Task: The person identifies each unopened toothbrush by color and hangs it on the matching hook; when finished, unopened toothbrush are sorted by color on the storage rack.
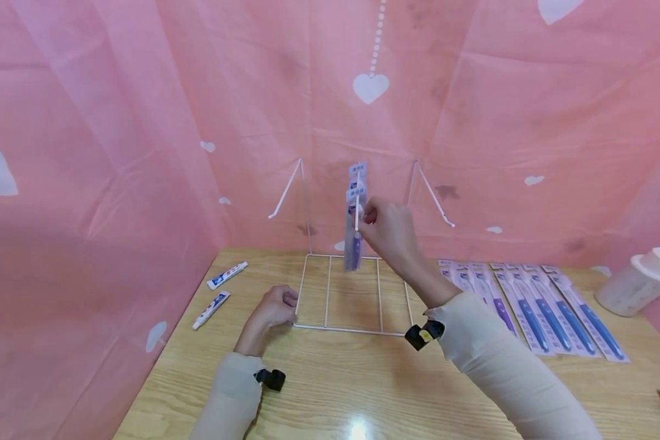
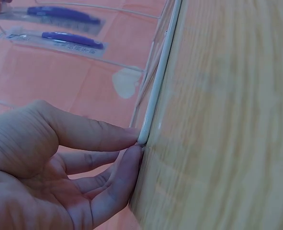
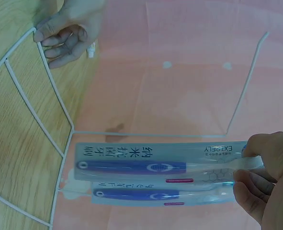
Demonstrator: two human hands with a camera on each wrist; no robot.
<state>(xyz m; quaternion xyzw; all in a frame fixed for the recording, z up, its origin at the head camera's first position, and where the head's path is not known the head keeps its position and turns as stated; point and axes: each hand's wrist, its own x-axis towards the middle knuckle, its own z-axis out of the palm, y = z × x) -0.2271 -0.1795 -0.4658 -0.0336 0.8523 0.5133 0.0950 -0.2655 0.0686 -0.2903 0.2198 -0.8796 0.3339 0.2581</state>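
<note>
A white wire display rack (image 1: pixel 341 330) stands on the table against the pink cloth, its prongs sticking out toward me. My left hand (image 1: pixel 277 305) pinches the base's front left corner between thumb and fingertips, as the left wrist view shows closely. On the middle prong hang two packaged purple toothbrushes, one behind the other. My right hand (image 1: pixel 390 231) grips the nearer toothbrush package (image 3: pixel 127 166) by its brush-head end, close to the prong's tip. Behind it, the second toothbrush package (image 3: pixel 141 195) is partly covered. Fingers hide the nearer package's upper end in the right wrist view.
Two small toothpaste tubes (image 1: pixel 227 275) lie left of the rack. To its right, several packaged toothbrushes (image 1: pixel 539 324) lie in a row, purple then blue. A white bottle (image 1: pixel 627 287) lies tilted at the far right. Side prongs (image 1: pixel 286 190) flank the middle one.
</note>
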